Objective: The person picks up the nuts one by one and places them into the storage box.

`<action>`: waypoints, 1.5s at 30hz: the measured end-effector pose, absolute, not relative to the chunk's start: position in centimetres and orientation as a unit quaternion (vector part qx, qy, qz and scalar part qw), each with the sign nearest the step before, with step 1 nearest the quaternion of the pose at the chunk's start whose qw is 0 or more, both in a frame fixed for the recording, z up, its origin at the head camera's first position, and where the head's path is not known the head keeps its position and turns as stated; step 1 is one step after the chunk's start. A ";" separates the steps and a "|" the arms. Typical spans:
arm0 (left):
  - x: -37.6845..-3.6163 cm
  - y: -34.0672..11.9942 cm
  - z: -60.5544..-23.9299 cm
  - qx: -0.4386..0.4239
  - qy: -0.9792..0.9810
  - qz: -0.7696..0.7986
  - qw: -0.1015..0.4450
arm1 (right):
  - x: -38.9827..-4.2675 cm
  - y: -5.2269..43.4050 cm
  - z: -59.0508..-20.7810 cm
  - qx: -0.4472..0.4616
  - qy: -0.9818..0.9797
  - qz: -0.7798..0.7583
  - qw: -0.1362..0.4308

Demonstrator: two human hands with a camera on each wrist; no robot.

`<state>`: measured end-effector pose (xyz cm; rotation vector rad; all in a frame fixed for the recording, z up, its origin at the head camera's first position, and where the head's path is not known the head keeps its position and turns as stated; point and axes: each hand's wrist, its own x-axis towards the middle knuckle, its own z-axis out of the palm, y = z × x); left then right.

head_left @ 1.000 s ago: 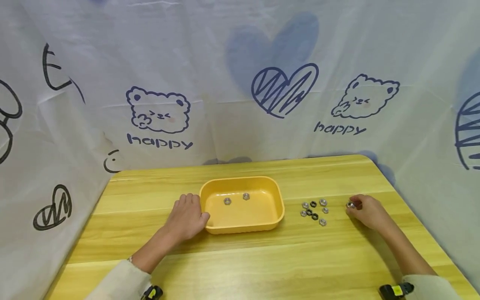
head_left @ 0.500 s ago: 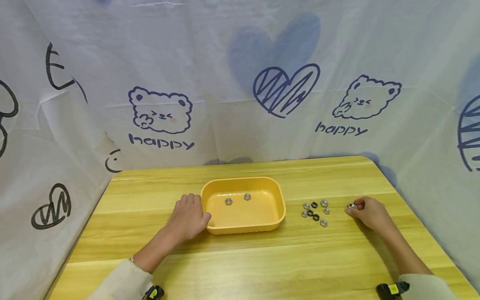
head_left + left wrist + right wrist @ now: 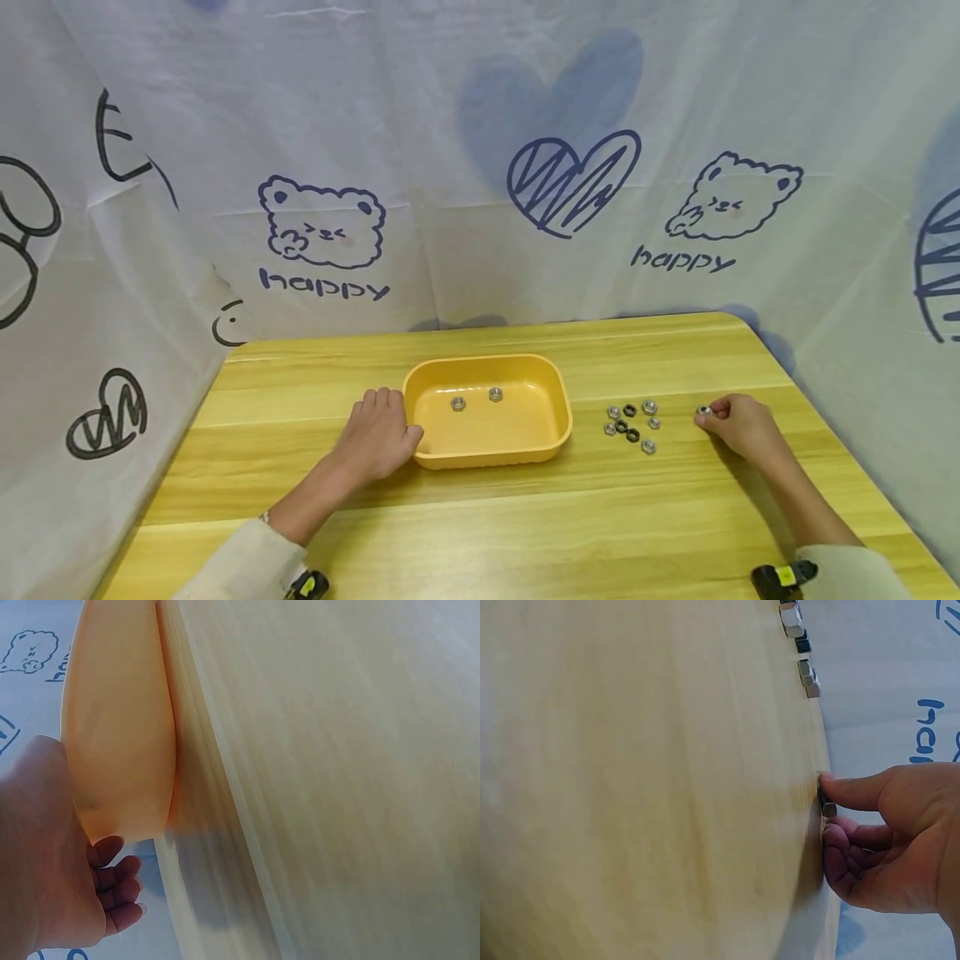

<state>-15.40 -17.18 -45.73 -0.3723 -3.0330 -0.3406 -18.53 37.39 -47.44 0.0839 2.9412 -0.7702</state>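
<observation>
A yellow tray (image 3: 487, 454) stands mid-table with two silver nuts (image 3: 458, 403) inside. My left hand (image 3: 375, 437) rests against the tray's left end (image 3: 120, 750), thumb on its near corner, fingers loosely curled on the table. To the tray's right lies a cluster of several silver and black nuts (image 3: 632, 425). Further right, my right hand (image 3: 738, 425) pinches a single silver nut (image 3: 703, 411) on the tabletop between thumb and fingers; the right wrist view shows that nut (image 3: 829, 809) held against the wood.
The wooden table (image 3: 525, 517) is enclosed by a white printed curtain (image 3: 480, 167) at the back and both sides. The loose nuts (image 3: 802, 645) sit a short way left of my right hand. Bare wood spans the near half.
The right hand with its nut shifted very slightly; the left hand and the tray stayed still.
</observation>
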 end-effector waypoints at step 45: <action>-15.1 -17.0 -45.7 -0.119 -0.985 -0.118 0.043 | -19.5 35.4 -46.0 -0.003 0.954 -0.288 -0.081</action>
